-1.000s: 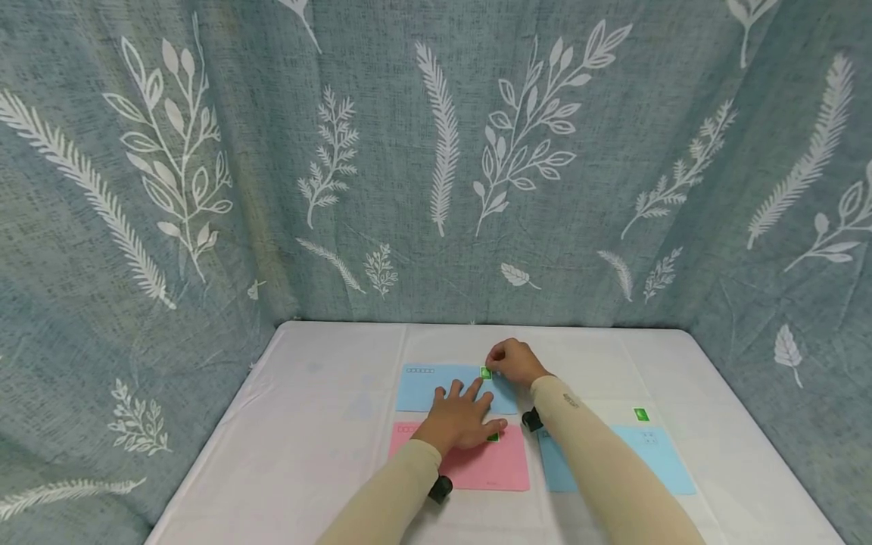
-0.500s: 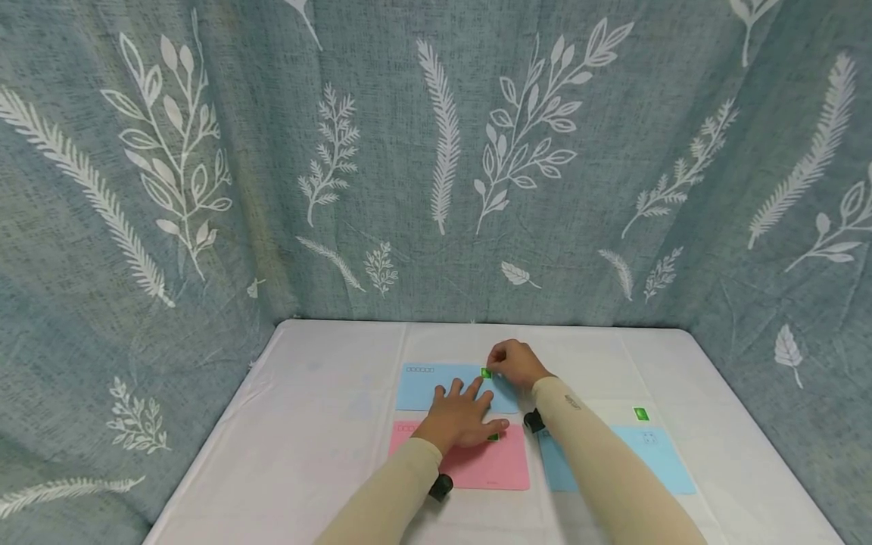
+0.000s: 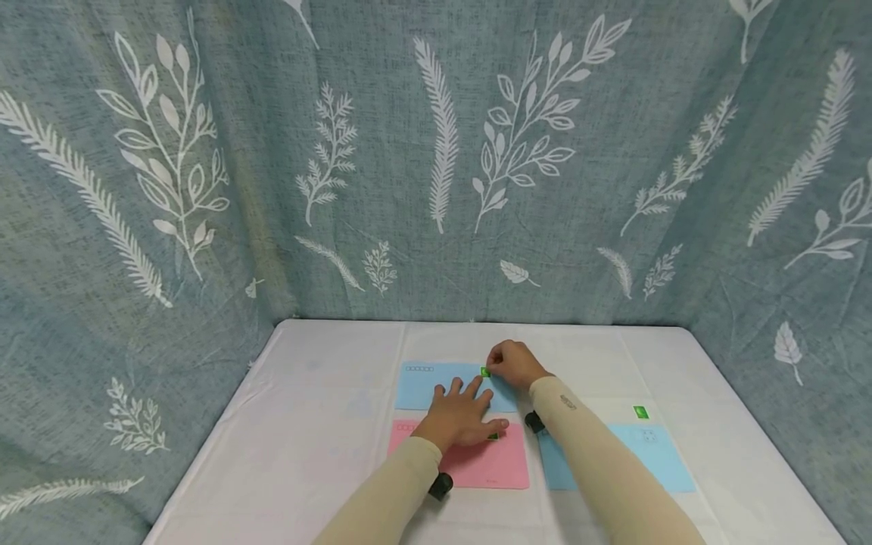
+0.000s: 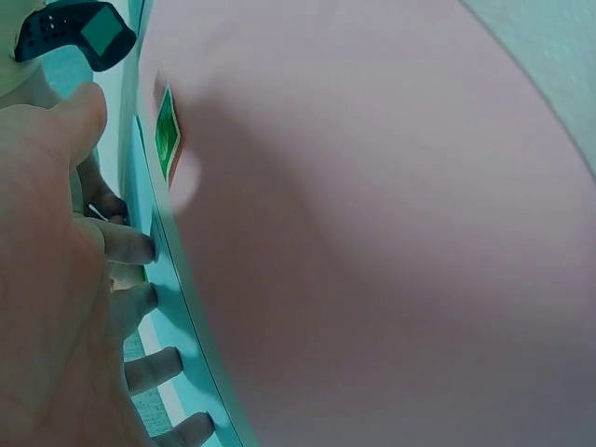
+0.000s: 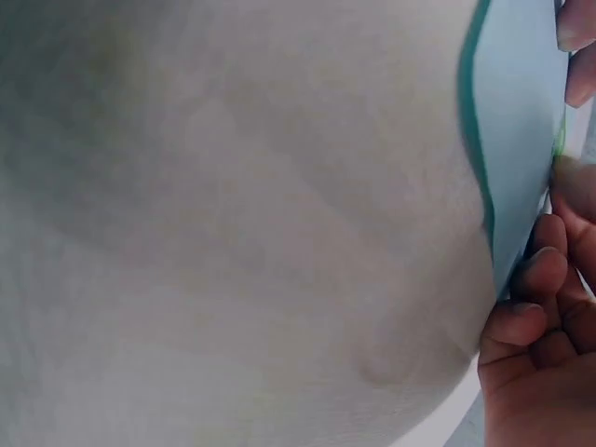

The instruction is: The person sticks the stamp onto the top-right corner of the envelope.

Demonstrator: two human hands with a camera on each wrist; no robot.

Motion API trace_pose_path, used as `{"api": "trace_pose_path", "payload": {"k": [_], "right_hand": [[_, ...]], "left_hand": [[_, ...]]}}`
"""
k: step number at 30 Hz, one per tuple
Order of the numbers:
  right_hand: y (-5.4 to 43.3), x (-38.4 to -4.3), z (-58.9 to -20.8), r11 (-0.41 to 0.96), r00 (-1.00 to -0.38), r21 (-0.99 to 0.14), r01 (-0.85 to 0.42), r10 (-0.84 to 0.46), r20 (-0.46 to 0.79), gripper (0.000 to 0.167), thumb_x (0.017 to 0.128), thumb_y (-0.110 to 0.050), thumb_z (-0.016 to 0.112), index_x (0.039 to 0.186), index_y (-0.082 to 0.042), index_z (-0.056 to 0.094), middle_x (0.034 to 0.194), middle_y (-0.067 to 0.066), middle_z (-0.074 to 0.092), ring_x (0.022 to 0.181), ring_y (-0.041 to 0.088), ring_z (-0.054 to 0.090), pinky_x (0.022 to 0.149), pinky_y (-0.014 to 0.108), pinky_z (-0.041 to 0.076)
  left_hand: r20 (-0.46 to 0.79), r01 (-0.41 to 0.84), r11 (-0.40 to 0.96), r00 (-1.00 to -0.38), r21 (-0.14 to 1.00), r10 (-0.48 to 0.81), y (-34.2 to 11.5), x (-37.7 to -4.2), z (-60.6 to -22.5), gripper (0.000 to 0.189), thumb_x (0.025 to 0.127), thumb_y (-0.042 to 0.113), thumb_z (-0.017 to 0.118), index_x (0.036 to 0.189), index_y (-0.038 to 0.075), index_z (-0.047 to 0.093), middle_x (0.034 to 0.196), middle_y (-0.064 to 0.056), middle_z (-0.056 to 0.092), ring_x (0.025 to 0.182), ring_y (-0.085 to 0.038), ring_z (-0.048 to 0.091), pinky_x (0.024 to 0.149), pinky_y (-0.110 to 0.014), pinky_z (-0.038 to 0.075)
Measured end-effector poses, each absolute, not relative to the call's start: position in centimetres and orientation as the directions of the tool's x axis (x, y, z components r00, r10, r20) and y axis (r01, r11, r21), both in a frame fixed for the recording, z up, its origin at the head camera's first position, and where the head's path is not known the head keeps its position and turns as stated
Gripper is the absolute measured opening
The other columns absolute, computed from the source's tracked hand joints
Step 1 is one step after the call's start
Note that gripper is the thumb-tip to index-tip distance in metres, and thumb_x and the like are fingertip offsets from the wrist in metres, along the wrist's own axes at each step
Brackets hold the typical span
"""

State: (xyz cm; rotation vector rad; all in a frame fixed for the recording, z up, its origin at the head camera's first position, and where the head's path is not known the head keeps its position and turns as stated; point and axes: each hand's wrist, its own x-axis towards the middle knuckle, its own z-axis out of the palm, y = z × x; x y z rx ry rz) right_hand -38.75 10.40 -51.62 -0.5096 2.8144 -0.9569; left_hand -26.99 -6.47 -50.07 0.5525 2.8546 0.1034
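Note:
A blue envelope (image 3: 429, 390) lies at the back of the table, with a small green stamp (image 3: 485, 372) at its upper right corner. My right hand (image 3: 516, 365) pinches the stamp's edge between thumb and forefinger; its other fingers curl at the blue edge in the right wrist view. Spread fingers of my left hand (image 3: 458, 416) rest on that envelope's lower part, tips just below the stamp. Under the left palm and thumb lies a pink envelope (image 3: 490, 469). Another green stamp (image 4: 167, 135) sits on the pink one, partly hidden by the thumb in the head view.
To the right a second blue envelope (image 3: 664, 462) lies partly under the right forearm. A loose green stamp (image 3: 641, 412) is on the white tablecloth (image 3: 313, 424) just beyond it. A patterned grey-green curtain (image 3: 381, 151) stands around the table's back and sides.

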Motion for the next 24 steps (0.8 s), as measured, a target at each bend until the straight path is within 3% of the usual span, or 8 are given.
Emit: {"api": "trace_pose_path", "payload": {"k": [9, 24], "right_hand": [[10.20, -38.54, -51.61, 0.746, -0.934, -0.607, -0.273, -0.356, -0.017, 0.016, 0.101, -0.012, 0.080, 0.085, -0.012, 0.076, 0.080, -0.003, 0.068, 0.075, 0.015, 0.061, 0.077, 0.036, 0.053], [10.13, -38.59, -51.79, 0.742, -0.939, -0.616, -0.264, -0.344, -0.013, 0.019, 0.102, -0.012, 0.077, 0.083, -0.011, 0.076, 0.079, -0.002, 0.069, 0.074, 0.016, 0.061, 0.075, 0.037, 0.053]], "left_hand": [[-0.221, 0.354, 0.927, -0.901, 0.121, 0.373, -6.50, -26.99, -50.12, 0.079, 0.105, 0.079, 0.039, 0.164, 0.026, 0.046, 0.177, -0.001, 0.029, 0.158, -0.035, 0.030, 0.120, -0.064, 0.029], [-0.216, 0.356, 0.928, -0.903, 0.113, 0.373, -6.48, -26.84, -50.06, 0.079, 0.104, 0.081, 0.039, 0.162, 0.027, 0.047, 0.177, 0.000, 0.029, 0.157, -0.034, 0.031, 0.119, -0.064, 0.030]]}}
